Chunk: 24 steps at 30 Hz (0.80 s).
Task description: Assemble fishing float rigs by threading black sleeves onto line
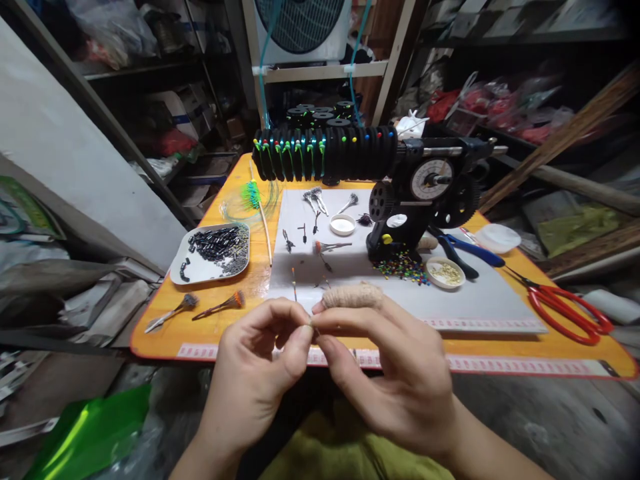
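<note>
My left hand (267,360) and my right hand (400,373) meet just above the table's front edge, thumb and forefinger of each closed in a pinch. Between the fingertips is a tiny, thin piece, mostly hidden; I cannot make out its kind. A slim stem with orange bands (295,285) shows just beyond my left fingers; whether it joins the held piece is unclear. Beige wrapping (353,297) covers one finger of my right hand. Beyond lie an orange-headed bundle of thin stems (333,247), small dark pieces (305,233) and grey-headed bundles (315,198) on a white sheet (350,267).
Left stands a white tray (175,270) of black tubes and small grey pieces. A black device with a dial (431,179) and a row of thread-wound black discs (300,157) rises behind. Right are colourful beads (403,268), a small dish (445,283), blue-handled pliers (475,250) and red scissors (565,310).
</note>
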Available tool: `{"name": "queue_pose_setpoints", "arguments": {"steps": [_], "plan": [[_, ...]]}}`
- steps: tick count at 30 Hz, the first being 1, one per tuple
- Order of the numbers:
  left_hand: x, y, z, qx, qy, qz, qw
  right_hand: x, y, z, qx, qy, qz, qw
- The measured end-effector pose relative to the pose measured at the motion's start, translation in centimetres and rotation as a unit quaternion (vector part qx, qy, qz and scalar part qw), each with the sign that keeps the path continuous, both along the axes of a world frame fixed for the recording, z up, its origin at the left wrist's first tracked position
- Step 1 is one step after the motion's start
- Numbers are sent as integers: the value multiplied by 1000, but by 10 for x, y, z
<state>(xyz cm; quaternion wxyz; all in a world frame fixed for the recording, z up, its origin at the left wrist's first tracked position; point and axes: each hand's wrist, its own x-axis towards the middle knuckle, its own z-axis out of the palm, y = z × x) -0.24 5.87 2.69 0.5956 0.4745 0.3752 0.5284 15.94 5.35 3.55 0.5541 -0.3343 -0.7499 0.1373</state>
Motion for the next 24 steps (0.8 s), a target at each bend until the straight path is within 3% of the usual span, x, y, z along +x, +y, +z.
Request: {"name": "queue_pose_setpoints", "arguments": {"steps": [8,15,21,24], "plan": [[-4,-8,-7,145,180,79,970,3,-2,-11,-120,38,-25,992],[-6,-8,-12,166,225,78,957,5,-7,-20,-178,40,-24,983],[-8,-8,-16,330,335,64,880,7,-10,-21,-184,37,5,982],[-6,-12,-22,307,314,89,894,7,-12,-21,-228,62,28,971]]}}
